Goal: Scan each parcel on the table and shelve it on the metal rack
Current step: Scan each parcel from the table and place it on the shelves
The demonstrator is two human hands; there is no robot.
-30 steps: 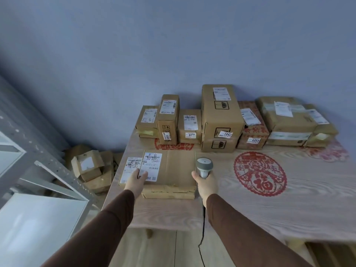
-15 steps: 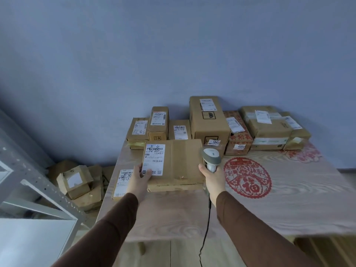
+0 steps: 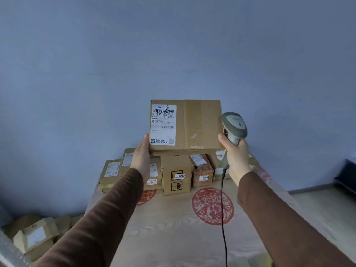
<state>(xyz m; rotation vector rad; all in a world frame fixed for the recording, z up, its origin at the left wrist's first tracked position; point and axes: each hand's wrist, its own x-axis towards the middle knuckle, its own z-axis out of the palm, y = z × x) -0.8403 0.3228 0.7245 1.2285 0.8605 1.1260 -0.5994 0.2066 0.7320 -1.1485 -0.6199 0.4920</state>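
A flat cardboard parcel (image 3: pixel 185 125) is held up in the air above the table (image 3: pixel 173 228), its labelled face toward the camera. The left hand (image 3: pixel 141 153) grips its lower left corner, thumb on the front beside the shipping label (image 3: pixel 163 124). The right hand (image 3: pixel 234 153) is wrapped around the handle of a corded barcode scanner (image 3: pixel 234 125), whose head sits just beside the parcel's right edge; the thumb appears to touch that edge.

Step in hand, by judgement: scanning. The scanner head does not appear to be aimed at the label. The next move calls for bringing the scanner round to face the barcode on the label, then carrying the parcel to the rack, which is not clearly in view.

More parcels (image 3: pixel 176 174) stand in a row at the far edge of the table, unshelved.
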